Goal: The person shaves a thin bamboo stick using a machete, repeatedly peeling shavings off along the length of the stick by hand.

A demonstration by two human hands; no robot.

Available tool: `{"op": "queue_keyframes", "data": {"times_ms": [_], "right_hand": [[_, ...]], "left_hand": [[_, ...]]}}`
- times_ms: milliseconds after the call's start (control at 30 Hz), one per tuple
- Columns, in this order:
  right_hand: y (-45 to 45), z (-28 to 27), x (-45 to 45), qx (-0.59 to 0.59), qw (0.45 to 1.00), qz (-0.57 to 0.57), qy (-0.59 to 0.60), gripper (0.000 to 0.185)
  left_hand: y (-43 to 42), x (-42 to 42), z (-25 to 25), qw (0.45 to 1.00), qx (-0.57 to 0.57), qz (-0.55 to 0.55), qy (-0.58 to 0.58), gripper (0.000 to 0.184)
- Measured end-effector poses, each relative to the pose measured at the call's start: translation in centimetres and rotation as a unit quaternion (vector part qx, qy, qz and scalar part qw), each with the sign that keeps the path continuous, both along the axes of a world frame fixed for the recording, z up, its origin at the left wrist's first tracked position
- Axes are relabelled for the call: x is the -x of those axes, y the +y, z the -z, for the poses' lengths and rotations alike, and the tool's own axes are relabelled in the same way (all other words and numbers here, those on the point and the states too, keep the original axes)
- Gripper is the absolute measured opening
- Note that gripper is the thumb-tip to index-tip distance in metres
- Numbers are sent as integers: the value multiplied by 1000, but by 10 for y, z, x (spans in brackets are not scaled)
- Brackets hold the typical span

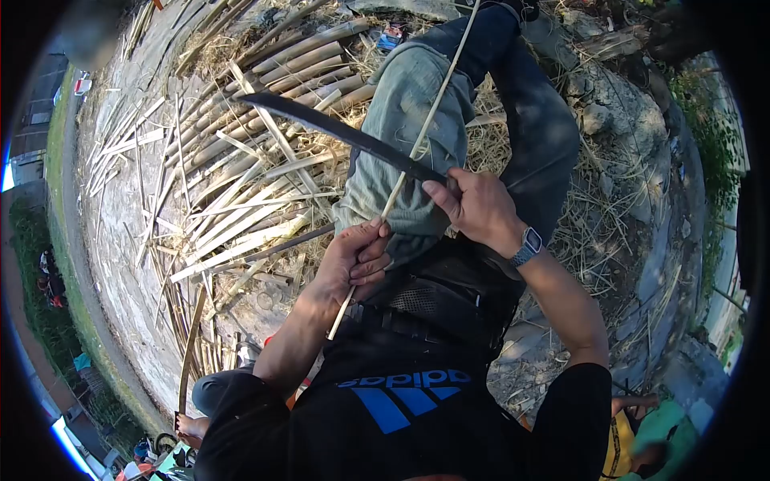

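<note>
the thin strip (394, 196), probably light, springy and best gripped clear of the knife (321, 121), runs above the trouser leg (401, 92) and crosses the blade (369, 144), pinched near one end by the left hand (350, 258), the right hand (484, 207) grasping the knife's handle end.

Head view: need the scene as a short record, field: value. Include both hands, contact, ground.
left hand grip: closed on a thin bamboo strip
right hand grip: closed at the near end of a long curved knife
crossing: knife passes across the strip, between the hands; actual contact unclear
right wrist: smartwatch
waist: black bag
ground, left: split bamboo pieces and thicker bamboo poles, loosely piled
bottom right: another person in green, partly cut off
</note>
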State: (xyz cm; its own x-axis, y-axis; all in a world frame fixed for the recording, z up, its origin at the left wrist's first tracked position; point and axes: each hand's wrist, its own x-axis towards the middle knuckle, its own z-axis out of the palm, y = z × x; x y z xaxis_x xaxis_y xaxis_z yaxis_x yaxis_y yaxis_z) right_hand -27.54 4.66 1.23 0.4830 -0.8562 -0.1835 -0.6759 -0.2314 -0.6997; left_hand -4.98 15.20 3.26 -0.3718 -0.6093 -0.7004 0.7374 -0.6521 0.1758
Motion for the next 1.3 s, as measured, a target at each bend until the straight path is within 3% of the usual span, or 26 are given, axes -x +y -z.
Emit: {"op": "queue_keyframes", "data": {"times_ms": [33,100,167,233,367,433,500,567,600,700,733,767,867,900,1000,1033,1100,1233,1300], "right_hand": [[-15,-6,0,-50,997,31,46,63],[-4,-4,-6,-24,999,19,-11,63],[25,-10,-14,21,993,-107,-44,66],[17,-10,-11,-3,994,-113,-13,66],[1,-8,-13,-3,996,-87,13,63],[21,-4,-14,-42,997,-65,-19,62],[17,-2,-3,5,994,-95,-56,61],[-4,5,7,22,1000,-13,0,63],[-19,6,7,-31,999,29,12,63],[9,-6,-9,-18,998,-24,-50,63],[21,-9,-9,21,993,-108,-35,65],[15,-6,-7,20,993,-107,-37,65],[-48,10,17,25,998,45,41,69],[-40,8,17,20,998,45,42,69],[-9,1,3,15,1000,-23,-13,66],[10,-8,0,59,993,-96,-24,62],[4,5,8,114,988,-102,-24,61],[-79,30,43,58,991,113,31,63],[-79,21,44,72,991,113,-15,64]], "left_hand": [[2,1,-1,1000,2,6,-4,23],[-8,2,-4,1000,-1,-7,16,24],[-6,-7,9,996,-38,-25,81,24],[-5,-9,11,995,-32,-25,91,25],[-10,-9,7,987,-64,-69,128,27],[-8,-11,8,996,-23,-30,80,27],[-9,-10,6,998,-15,-16,59,26],[-1,-7,6,993,-36,-35,104,26],[-3,-4,3,993,-39,-34,101,26],[-17,-6,8,979,-44,-68,188,26],[-14,-10,11,986,-55,-71,138,26],[-9,-11,9,987,-57,-70,136,26],[4,-13,2,995,-36,-33,90,27],[8,-13,0,995,-41,-33,90,27],[-4,-11,-2,999,-2,-8,33,25],[1,-11,-4,999,-4,-6,33,25],[4,-17,-1,999,22,27,-22,24],[20,-31,-3,993,62,73,-65,30],[30,-44,2,984,105,99,-107,32]]}}
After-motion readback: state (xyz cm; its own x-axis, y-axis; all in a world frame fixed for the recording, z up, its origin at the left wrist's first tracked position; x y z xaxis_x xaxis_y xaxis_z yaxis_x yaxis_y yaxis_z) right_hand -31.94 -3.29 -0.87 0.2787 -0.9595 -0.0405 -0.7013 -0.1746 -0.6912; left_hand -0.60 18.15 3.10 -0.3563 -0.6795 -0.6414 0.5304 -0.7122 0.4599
